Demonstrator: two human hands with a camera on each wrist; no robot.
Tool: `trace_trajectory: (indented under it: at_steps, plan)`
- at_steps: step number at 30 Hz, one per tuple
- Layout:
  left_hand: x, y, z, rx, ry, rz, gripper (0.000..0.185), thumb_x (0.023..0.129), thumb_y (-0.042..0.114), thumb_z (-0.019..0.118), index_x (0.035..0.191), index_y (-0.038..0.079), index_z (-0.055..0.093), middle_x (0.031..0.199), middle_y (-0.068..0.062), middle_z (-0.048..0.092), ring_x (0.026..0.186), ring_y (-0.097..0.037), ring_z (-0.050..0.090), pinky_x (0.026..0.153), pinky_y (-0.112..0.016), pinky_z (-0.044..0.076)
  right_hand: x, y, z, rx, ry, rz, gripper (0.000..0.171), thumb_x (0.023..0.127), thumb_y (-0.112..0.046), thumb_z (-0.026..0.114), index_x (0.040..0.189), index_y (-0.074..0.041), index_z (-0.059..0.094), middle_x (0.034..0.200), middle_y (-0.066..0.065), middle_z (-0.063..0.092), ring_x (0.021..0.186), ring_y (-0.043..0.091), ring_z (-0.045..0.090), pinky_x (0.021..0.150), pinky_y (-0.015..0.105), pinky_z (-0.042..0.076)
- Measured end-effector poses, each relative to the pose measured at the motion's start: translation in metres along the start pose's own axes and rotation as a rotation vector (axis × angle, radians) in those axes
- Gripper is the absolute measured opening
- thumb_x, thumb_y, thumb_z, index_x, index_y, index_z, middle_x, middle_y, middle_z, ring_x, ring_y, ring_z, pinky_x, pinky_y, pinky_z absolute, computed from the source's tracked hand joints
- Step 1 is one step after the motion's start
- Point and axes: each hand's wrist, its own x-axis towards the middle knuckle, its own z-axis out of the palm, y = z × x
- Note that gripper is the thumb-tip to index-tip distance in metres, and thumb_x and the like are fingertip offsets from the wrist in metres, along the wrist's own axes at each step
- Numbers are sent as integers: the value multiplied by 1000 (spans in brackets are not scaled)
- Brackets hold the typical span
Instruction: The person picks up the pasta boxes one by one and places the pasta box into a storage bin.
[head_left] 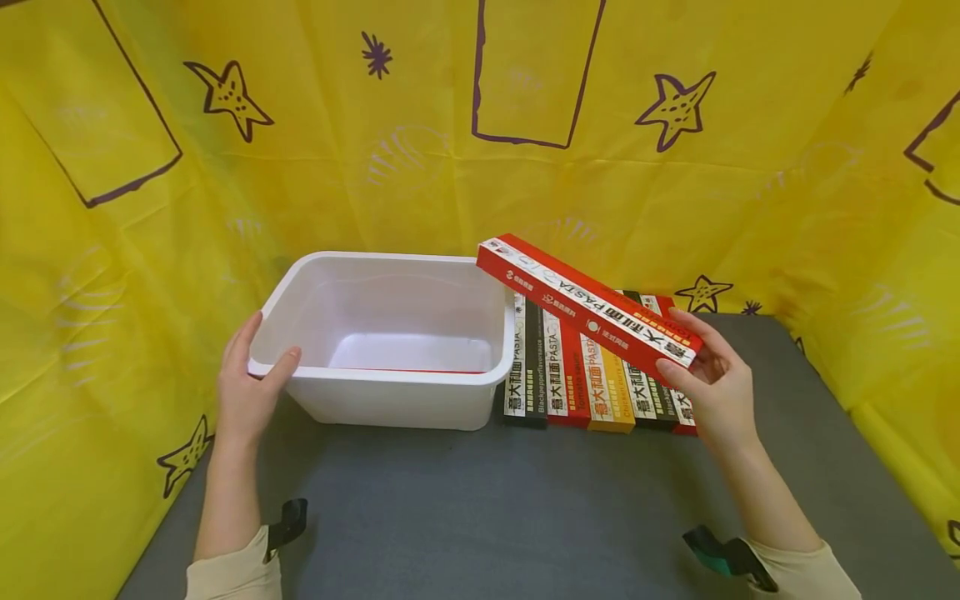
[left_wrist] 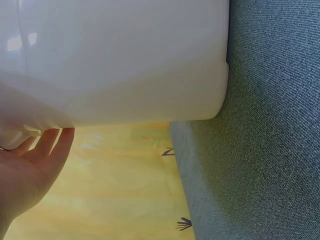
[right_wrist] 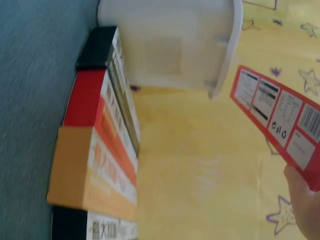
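Observation:
A white plastic tub (head_left: 390,392) stands on the grey table, and something thin and red shows on its floor. My left hand (head_left: 251,379) grips its near-left rim, thumb over the edge; the left wrist view shows the tub wall (left_wrist: 120,60) against my fingers (left_wrist: 50,142). My right hand (head_left: 705,375) pinches the near end of a long red pasta box (head_left: 585,307), held tilted in the air with its far end over the tub's right rim. The right wrist view shows that box's underside (right_wrist: 277,122) with labels and a barcode.
A row of several pasta boxes (head_left: 600,375) in black, red and orange lies flat right of the tub, seen also as pasta boxes (right_wrist: 100,145) from the right wrist. Yellow star-print cloth (head_left: 525,125) walls the table (head_left: 525,500) on three sides.

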Motion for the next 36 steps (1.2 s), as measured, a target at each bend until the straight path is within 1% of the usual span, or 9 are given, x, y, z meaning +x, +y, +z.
trace_trajectory:
  at_steps: [2,7,13,16,19,22,26,31,36]
  plan:
    - [0,0,0,5,1,0,67,87,25,67,149,21,42,152,-3,38,134,-30,37,111,-54,27,2,1,5,0,-35,-9,52,87,13,60,137,-2,54,123,10,57,102,21,59,81,26,54]
    - [1,0,0,7,9,2,67,87,25,68,149,21,42,151,-2,39,132,-29,38,110,-52,29,7,4,19,-15,-120,-22,55,87,12,60,139,-4,52,135,10,51,107,22,56,83,28,54]
    - [1,1,-2,-2,10,-22,67,87,25,67,150,23,41,152,-1,38,134,-29,36,111,-52,27,14,7,38,-33,-151,-28,56,85,13,62,138,-4,52,133,17,48,111,27,52,83,30,54]
    - [1,1,-3,-8,3,-34,68,88,26,67,150,24,40,153,-1,36,135,-29,35,112,-54,25,18,9,47,-38,-179,-34,57,85,12,63,139,-4,51,137,18,44,117,29,48,84,31,54]
    - [0,1,-4,-2,-2,-34,68,88,26,67,150,24,40,153,-1,36,136,-29,34,112,-55,25,21,10,54,-71,-216,-45,59,84,10,65,140,-2,48,138,20,41,118,30,48,83,32,54]
    - [0,0,-4,0,-4,-31,68,88,27,67,150,24,40,154,-1,36,136,-30,34,111,-56,25,26,13,60,-105,-246,-56,61,83,9,67,139,-2,48,133,18,44,114,29,52,82,32,55]
    - [-1,0,-3,-2,-1,-26,68,88,26,66,150,24,40,153,-1,36,135,-30,35,111,-56,26,32,15,65,-127,-276,-61,61,82,9,69,138,-6,50,126,15,50,108,27,56,81,31,56]
    - [-1,0,-2,2,5,-15,67,88,24,67,150,24,41,152,-1,38,133,-30,37,110,-54,27,39,17,71,-175,-317,-70,61,81,7,71,137,-4,48,128,13,50,106,26,58,81,31,56]
    - [-2,1,-1,2,4,-21,67,88,25,67,150,24,40,152,0,37,133,-30,37,110,-55,28,44,18,76,-272,-341,-95,64,80,2,75,138,-4,48,134,8,48,110,25,55,82,28,55]
